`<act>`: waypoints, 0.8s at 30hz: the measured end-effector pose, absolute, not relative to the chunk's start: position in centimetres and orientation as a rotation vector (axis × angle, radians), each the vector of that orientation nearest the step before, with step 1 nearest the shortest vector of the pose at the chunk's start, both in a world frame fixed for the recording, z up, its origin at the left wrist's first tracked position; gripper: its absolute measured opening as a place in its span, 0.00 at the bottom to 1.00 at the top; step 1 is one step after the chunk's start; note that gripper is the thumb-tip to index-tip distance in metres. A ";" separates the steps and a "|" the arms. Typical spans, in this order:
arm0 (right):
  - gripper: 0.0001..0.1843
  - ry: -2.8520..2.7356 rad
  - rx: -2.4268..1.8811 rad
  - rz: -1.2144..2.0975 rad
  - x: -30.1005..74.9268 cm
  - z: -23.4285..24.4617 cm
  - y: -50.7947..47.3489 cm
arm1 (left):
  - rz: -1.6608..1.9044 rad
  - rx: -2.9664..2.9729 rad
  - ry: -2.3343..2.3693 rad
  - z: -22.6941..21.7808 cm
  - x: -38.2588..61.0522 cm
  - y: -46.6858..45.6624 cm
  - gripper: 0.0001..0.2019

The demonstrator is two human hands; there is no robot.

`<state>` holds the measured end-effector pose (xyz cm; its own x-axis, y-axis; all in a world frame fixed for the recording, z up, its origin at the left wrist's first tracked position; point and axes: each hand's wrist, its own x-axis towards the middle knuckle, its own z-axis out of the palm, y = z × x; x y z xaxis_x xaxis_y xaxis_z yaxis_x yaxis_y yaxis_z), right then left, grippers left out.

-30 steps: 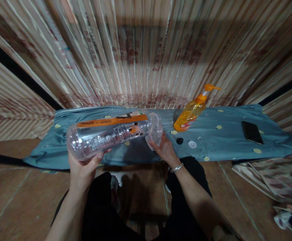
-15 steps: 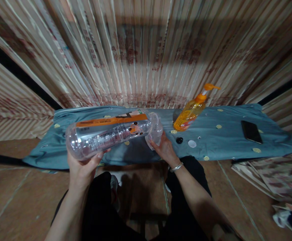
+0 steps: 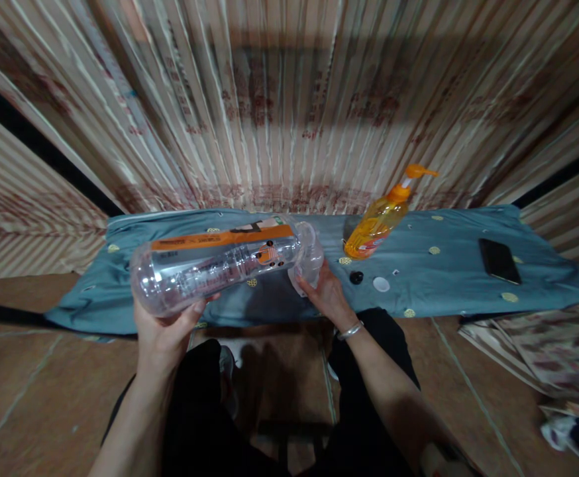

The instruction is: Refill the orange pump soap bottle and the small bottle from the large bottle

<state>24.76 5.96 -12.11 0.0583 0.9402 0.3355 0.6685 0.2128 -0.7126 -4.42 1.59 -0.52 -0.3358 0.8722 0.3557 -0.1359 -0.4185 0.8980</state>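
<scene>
A large clear plastic water bottle (image 3: pixel 220 268) with an orange strip and a small cartoon print lies nearly level above the cloth, its narrower end to the right. My left hand (image 3: pixel 163 334) is closed around its base from below, thumb along the near side. At the other end, my right hand (image 3: pixel 328 291) grips a clear, roughly cup-shaped plastic part (image 3: pixel 311 258) at the mouth; whether it is joined to the bottle, I cannot tell. The far-side fingers of both hands are hidden.
An orange pump bottle (image 3: pixel 376 225) stands right of my right hand. Near it lie a small black cap (image 3: pixel 356 277) and a white disc (image 3: pixel 381 284). A dark phone (image 3: pixel 499 260) rests farther right on the blue-green cloth (image 3: pixel 448 291). A pleated curtain (image 3: pixel 289 119) hangs behind.
</scene>
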 end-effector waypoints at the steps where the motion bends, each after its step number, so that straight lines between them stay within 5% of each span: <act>1: 0.39 -1.684 -1.520 0.426 24.8 -12.1 6.0 | 1.827 1.187 1.043 -0.6 -4.4 1.6 0.37; 24: 0.38 -1.668 -1.494 0.414 24.7 -12.2 6.1 | 1.773 1.260 1.102 -1.0 -4.5 1.7 0.43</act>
<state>24.69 6.09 -12.23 0.0606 0.9306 0.3609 0.6541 0.2361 -0.7186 -4.51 1.65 -1.01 -0.2918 0.8821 0.3697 -0.0589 -0.4024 0.9136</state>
